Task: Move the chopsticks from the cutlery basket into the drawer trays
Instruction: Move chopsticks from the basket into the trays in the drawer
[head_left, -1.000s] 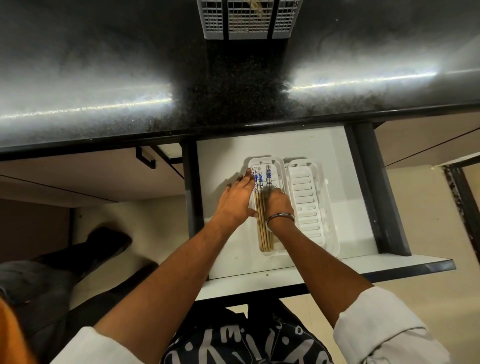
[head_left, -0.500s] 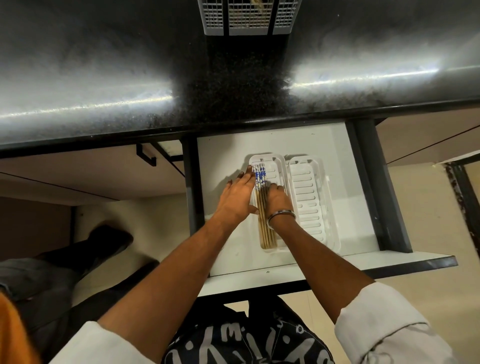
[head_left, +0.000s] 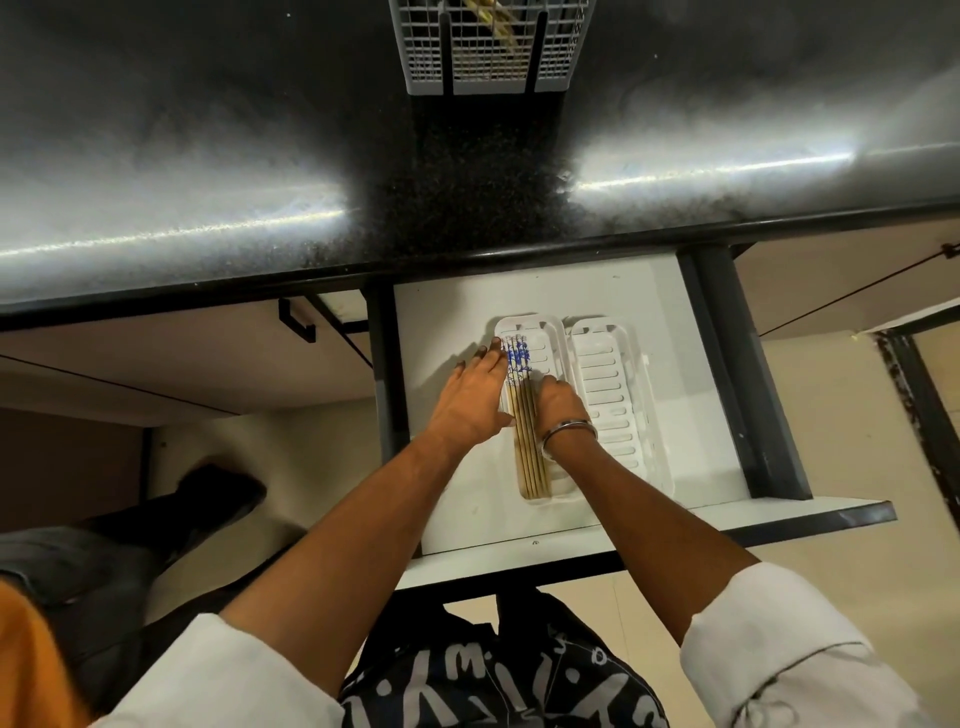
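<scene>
No readable brand or label anywhere; chopsticks (head_left: 525, 431) carry a blue-and-white pattern at the far ends, and the white letters on the person's dark garment (head_left: 498, 680) are illegible. The chopsticks lie bunched lengthwise in the left tray (head_left: 550, 343) of the open drawer (head_left: 613, 291). Right tray (head_left: 613, 384), just beside it, has a slotted floor. Left hand (head_left: 472, 397): fingers straight, flat against the bundle's left side. Right hand (head_left: 558, 402), bangle (head_left: 566, 428) on the wrist, is on the bundle's right side; its fingers are hidden, so I can't tell its grip. Cutlery basket (head_left: 493, 47) sits on the dark bench (head_left: 208, 156), cut off by the top edge; some sticks show inside, hard to make out.
</scene>
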